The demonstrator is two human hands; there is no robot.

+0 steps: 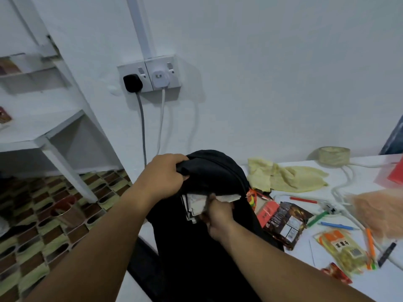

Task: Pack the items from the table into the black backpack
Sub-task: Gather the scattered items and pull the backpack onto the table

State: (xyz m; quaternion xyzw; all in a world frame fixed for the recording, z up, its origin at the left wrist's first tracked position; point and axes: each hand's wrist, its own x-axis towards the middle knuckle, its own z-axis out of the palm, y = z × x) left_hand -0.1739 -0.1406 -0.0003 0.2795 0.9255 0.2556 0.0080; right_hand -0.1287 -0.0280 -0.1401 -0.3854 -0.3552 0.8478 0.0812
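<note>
The black backpack [205,253] stands upright at the left end of the white table [340,286]. My left hand [165,175] grips the top flap of the bag and holds it up. My right hand [218,216] pinches a white, flat packet or wad of paper [197,203] at the bag's opening, partly inside; what it is exactly I cannot tell. On the table to the right lie a dark snack packet [287,223], a red packet [267,211], a yellow-orange packet [342,249], several pens [338,225] and a yellow cloth [283,177].
A roll of tape [333,155] and a white cord [346,182] lie at the table's back. A peach fluffy thing [379,212] sits at the right edge. A wall socket [150,75] with two plugs is behind the bag. White shelves [43,127] stand left over a patterned floor.
</note>
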